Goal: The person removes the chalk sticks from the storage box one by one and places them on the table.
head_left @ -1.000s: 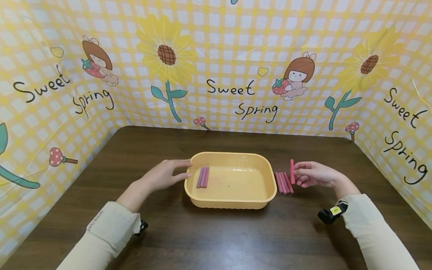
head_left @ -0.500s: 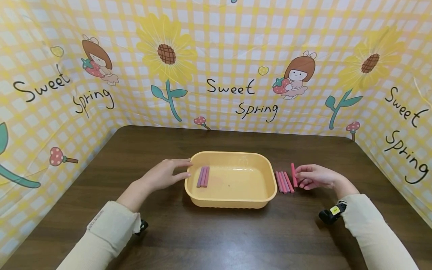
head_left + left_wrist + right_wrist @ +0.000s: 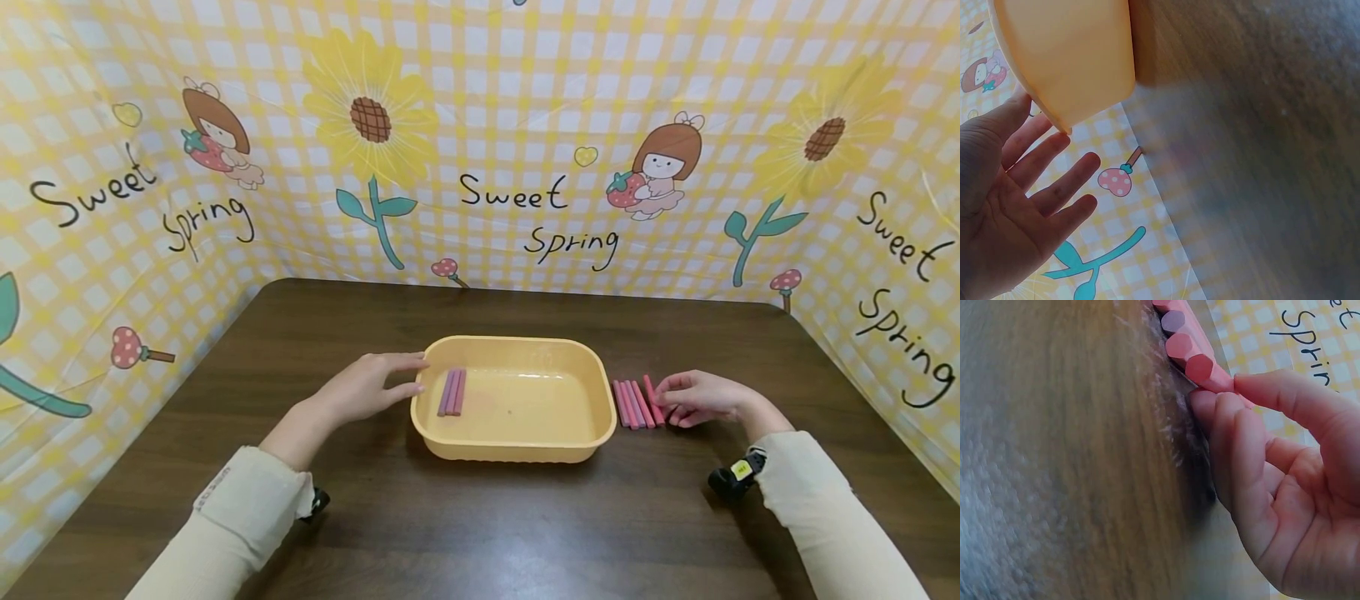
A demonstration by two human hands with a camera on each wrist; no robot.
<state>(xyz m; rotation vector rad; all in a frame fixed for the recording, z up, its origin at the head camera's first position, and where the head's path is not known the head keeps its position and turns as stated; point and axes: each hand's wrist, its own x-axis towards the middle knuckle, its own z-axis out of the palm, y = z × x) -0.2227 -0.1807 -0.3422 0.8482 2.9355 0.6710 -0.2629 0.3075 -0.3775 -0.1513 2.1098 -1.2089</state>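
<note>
A yellow tray [image 3: 517, 452] is set on a dark wooden table [image 3: 465, 525], between the two hands. The rim of the tray is touched at its left end by the fingertips of the left hand [image 3: 363, 387]; its fingers are extended and spread, with nothing enclosed in them, and part of the palm is shown in the left wrist view. Three sticks [image 3: 452, 392], purple to dusky pink, are laid side by side on the tray floor, close to the left wall. Outside the tray, just beside its right wall, a row of pink and purple sticks [image 3: 628, 405] is laid on the table. At the right end of this row, a bright pink stick [image 3: 1200, 369] is pinched between the thumb and fingers of the right hand [image 3: 701, 396]. Six-sided ends are seen on the sticks in the right wrist view; whether the pinched stick is fully supported by the table cannot be told. Both forearms are covered by cream sleeves [image 3: 817, 492], and a black device [image 3: 726, 482] is worn at each wrist. The table is backed by a yellow-checked cloth [image 3: 495, 100], printed with sunflowers and "Sweet Spring".
</note>
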